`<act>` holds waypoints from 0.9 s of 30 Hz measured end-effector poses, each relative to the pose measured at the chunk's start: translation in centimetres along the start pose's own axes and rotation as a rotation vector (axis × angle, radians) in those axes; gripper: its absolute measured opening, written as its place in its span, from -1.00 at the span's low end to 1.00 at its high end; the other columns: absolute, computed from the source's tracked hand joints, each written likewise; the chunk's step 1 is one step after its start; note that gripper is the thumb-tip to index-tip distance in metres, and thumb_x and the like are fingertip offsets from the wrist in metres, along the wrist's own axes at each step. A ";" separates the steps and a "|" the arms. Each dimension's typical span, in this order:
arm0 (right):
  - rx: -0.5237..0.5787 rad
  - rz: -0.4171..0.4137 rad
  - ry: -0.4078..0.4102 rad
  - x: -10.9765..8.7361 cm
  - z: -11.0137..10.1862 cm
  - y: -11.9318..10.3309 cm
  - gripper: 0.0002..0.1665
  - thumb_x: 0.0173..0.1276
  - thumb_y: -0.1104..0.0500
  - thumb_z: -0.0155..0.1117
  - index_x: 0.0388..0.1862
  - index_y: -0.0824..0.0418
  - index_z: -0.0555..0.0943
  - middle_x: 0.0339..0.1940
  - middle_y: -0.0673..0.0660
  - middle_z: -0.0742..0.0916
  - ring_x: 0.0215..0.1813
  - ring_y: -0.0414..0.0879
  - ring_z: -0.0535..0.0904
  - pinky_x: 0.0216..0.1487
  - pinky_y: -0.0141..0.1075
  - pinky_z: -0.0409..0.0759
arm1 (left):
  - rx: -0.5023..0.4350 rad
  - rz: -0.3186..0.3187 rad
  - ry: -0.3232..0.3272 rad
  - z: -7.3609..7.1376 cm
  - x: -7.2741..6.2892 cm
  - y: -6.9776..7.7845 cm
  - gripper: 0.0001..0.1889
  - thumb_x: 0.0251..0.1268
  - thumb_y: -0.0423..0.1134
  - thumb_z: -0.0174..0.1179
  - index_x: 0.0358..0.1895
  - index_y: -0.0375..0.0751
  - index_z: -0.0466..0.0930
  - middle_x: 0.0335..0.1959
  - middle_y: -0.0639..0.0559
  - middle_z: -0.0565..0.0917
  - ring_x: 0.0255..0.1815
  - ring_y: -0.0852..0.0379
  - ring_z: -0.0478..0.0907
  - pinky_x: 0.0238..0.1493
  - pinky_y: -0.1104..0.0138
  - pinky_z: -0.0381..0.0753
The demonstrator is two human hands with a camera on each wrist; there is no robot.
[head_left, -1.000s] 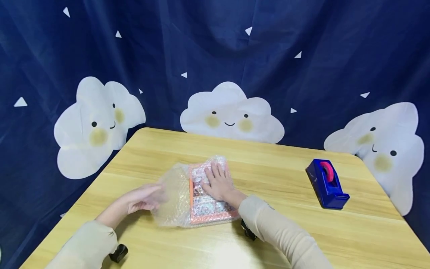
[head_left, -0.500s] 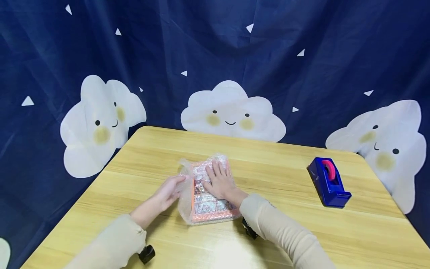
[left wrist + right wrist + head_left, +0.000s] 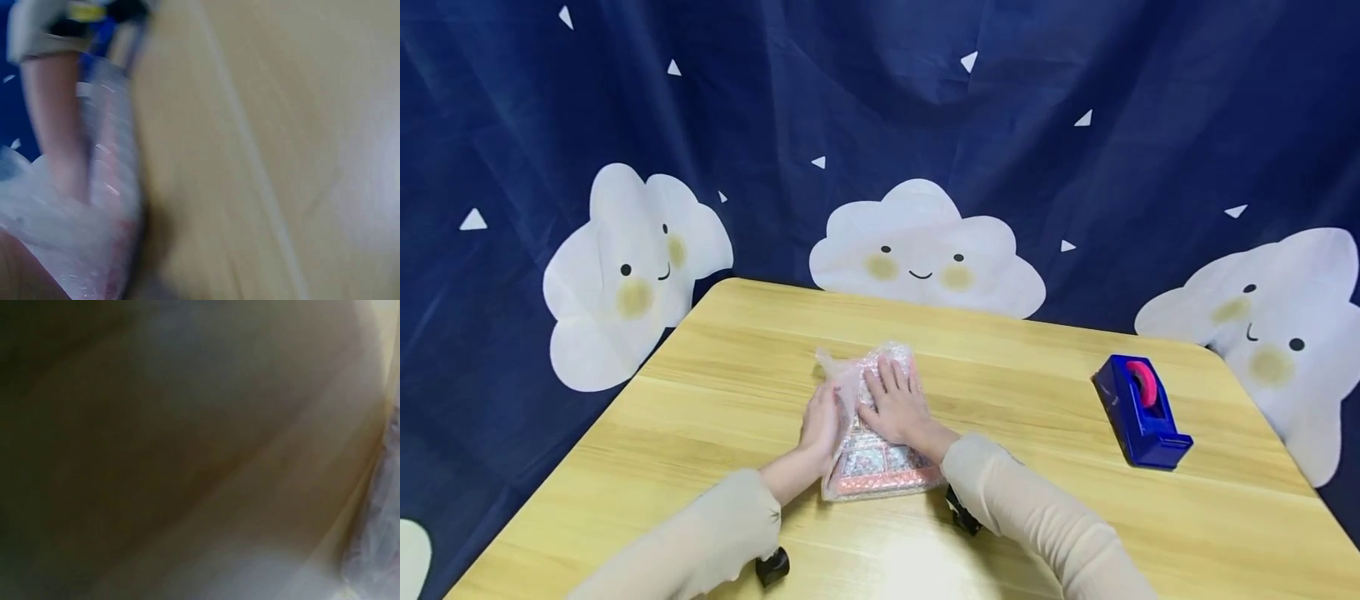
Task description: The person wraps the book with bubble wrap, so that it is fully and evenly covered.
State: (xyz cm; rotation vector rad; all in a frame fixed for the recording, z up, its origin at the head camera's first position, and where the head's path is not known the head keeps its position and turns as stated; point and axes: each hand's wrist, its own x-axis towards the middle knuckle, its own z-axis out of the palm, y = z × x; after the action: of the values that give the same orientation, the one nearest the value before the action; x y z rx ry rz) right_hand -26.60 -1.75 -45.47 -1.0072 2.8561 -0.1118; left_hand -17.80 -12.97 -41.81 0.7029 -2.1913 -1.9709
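Observation:
A flat, orange-edged item [image 3: 887,481] with rows of printed pictures lies on the table, covered by clear bubble wrap [image 3: 849,375]. My right hand [image 3: 897,415] rests flat on top of it, fingers spread. At the item's left side, my left hand [image 3: 820,427] presses the loose wrap up and over the edge with its fingers held together; part of its fingers is hidden by the wrap. The left wrist view is blurred but shows the wrapped edge [image 3: 112,156] and the right forearm beyond. Little besides dim, blurred shapes and a strip of wrap [image 3: 378,544] appears in the right wrist view.
A blue tape dispenser [image 3: 1142,417] with a pink roll stands on the right of the wooden table [image 3: 1015,392]. Behind the table hangs a dark blue curtain [image 3: 775,83] printed with white clouds and triangles.
The left hand has moved right, bringing the loose wrap from flat on the table up against the item's left edge. The right hand has stayed on top.

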 end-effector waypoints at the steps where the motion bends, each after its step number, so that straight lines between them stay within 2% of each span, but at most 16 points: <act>1: -0.006 -0.007 0.004 0.0 0.0 0.0 -0.25 0.40 -0.25 -0.42 0.47 0.06 -0.07 0.49 0.16 -0.13 0.48 0.09 -0.29 0.37 0.04 -0.46 | 0.101 0.051 0.036 0.4 0.1 -0.3 -0.55 0.42 -0.02 -0.33 0.21 -0.11 0.34 0.21 -0.21 0.32 0.21 -0.20 0.20 0.24 -0.05 0.03; 3: -0.032 -0.018 0.005 -0.1 0.1 0.1 -0.25 0.41 -0.22 -0.43 0.47 0.08 -0.07 0.49 0.18 -0.12 0.48 0.11 -0.27 0.38 0.05 -0.44 | 0.300 0.144 0.105 1.2 0.4 -1.0 -0.61 0.35 -0.10 -0.21 0.20 0.02 0.33 0.19 -0.20 0.30 0.14 -0.20 0.19 0.14 -0.07 0.01; 5: -0.029 -0.028 0.022 -0.2 0.2 0.2 -0.27 0.42 -0.20 -0.39 0.47 0.11 -0.03 0.49 0.19 -0.09 0.47 0.12 -0.24 0.38 0.05 -0.43 | 0.394 0.209 0.146 1.9 0.5 -1.5 -0.60 0.31 -0.12 -0.17 0.21 0.04 0.29 0.22 -0.22 0.20 0.13 -0.21 0.14 0.12 -0.09 -0.07; 10: 0.011 -0.041 0.067 -0.1 0.7 0.5 -0.31 0.44 -0.15 -0.40 0.45 0.11 0.02 0.49 0.19 -0.04 0.48 0.11 -0.21 0.39 0.03 -0.43 | 0.408 0.299 0.164 3.3 0.7 -2.2 -0.47 0.37 -0.10 -0.20 0.36 -0.20 0.06 0.41 -0.26 -0.10 0.38 -0.20 -0.09 0.28 -0.13 -0.34; 14: 0.006 -0.031 0.087 0.0 0.8 0.5 -0.34 0.46 -0.14 -0.45 0.45 0.09 0.04 0.49 0.17 -0.02 0.48 0.09 -0.18 0.39 0.03 -0.41 | 0.420 0.306 0.119 3.7 0.6 -2.2 -0.37 0.45 -0.03 -0.36 0.44 -0.26 -0.24 0.47 -0.16 -0.24 0.46 -0.11 -0.28 0.33 -0.14 -0.40; 17: 0.049 -0.024 0.110 -0.1 0.5 0.5 -0.36 0.47 -0.12 -0.44 0.45 0.09 0.06 0.48 0.18 0.01 0.47 0.10 -0.15 0.39 0.03 -0.39 | 0.443 0.289 0.085 3.8 0.4 -2.1 -0.36 0.46 0.02 -0.45 0.44 -0.22 -0.35 0.47 -0.10 -0.29 0.47 -0.03 -0.35 0.34 -0.10 -0.42; 20: 0.289 -0.011 0.143 -0.3 -0.2 0.5 -0.37 0.49 -0.06 -0.51 0.45 0.15 0.04 0.47 0.19 0.06 0.47 0.10 -0.13 0.40 -0.01 -0.41 | 0.482 0.285 0.072 3.8 0.4 -2.1 -0.37 0.46 0.05 -0.49 0.44 -0.18 -0.37 0.47 -0.07 -0.31 0.47 0.00 -0.38 0.35 -0.07 -0.42; 23: 0.655 -0.011 0.167 -0.4 -0.9 0.9 -0.38 0.51 -0.02 -0.61 0.45 0.20 -0.02 0.44 0.19 0.14 0.47 0.09 -0.14 0.39 -0.04 -0.47 | 0.537 0.300 0.058 3.9 0.4 -2.1 -0.35 0.44 0.07 -0.46 0.44 -0.17 -0.35 0.47 -0.07 -0.31 0.47 0.00 -0.39 0.36 -0.07 -0.41; 25: 0.888 -0.026 0.145 -0.4 -1.1 1.3 -0.37 0.50 -0.01 -0.70 0.46 0.22 -0.10 0.43 0.23 0.14 0.46 0.10 -0.09 0.39 -0.03 -0.48 | 0.586 0.328 0.030 4.0 0.5 -2.1 -0.33 0.43 0.08 -0.41 0.44 -0.19 -0.34 0.47 -0.08 -0.32 0.46 -0.02 -0.40 0.35 -0.09 -0.40; 27: 1.042 -0.043 0.100 -0.4 -1.2 1.8 -0.34 0.48 -0.05 -0.79 0.47 0.18 -0.17 0.43 0.26 0.14 0.45 0.12 -0.04 0.39 0.00 -0.45 | 0.623 0.357 -0.005 4.1 0.5 -2.3 -0.30 0.42 0.11 -0.36 0.44 -0.19 -0.34 0.46 -0.10 -0.34 0.46 -0.05 -0.41 0.33 -0.12 -0.42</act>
State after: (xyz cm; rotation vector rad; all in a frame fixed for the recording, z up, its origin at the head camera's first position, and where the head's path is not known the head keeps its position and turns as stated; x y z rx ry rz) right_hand -27.60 -0.08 -44.44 -0.7890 2.2540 -1.4717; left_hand -19.23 -9.57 -44.71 0.3143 -2.7143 -1.1241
